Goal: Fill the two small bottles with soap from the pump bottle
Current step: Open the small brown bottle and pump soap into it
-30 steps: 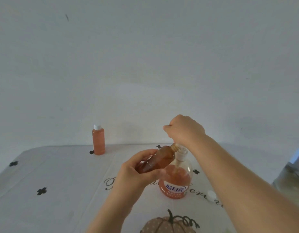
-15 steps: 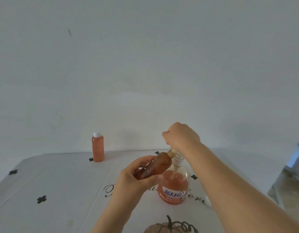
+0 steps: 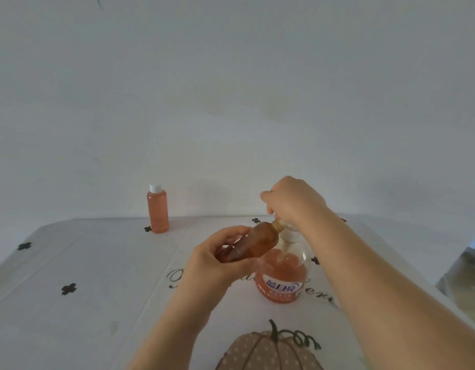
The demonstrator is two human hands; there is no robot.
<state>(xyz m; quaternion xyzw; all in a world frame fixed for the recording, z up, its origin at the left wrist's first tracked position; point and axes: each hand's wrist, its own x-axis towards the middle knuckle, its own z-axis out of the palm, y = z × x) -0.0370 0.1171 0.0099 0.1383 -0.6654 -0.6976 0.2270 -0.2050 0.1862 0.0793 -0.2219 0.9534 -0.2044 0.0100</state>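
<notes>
1. Far off to the left of the pump bottle and further back, a capped small bottle (image 3: 158,209) stands upright on the tabletop (image 3: 97,276). It has a white cap and orange soap almost up to the neck, and nobody is touching it.
2. Just left of the pump bottle comes the left hand (image 3: 215,260). Its fingers (image 3: 229,233) and thumb are wrapped round the lower body of the second small bottle (image 3: 257,243).
3. That small bottle is off the tabletop and steeply tilted. Its open neck points up and to the right, right at the pump bottle's spout, and dark orange soap shows inside it.
4. In front of the pump bottle, at the near edge, a printed pumpkin (image 3: 268,351) decorates the cloth.
5. Here is the pump bottle (image 3: 283,273) itself, upright on the tabletop, clear with a blue-and-white label. Orange soap fills roughly its lower half.
6. On top of the pump bottle sits the right hand (image 3: 292,201). Its fingers (image 3: 268,201) are curled tight down over the pump head, hiding most of it, and the forearm runs back to the lower right.
</notes>
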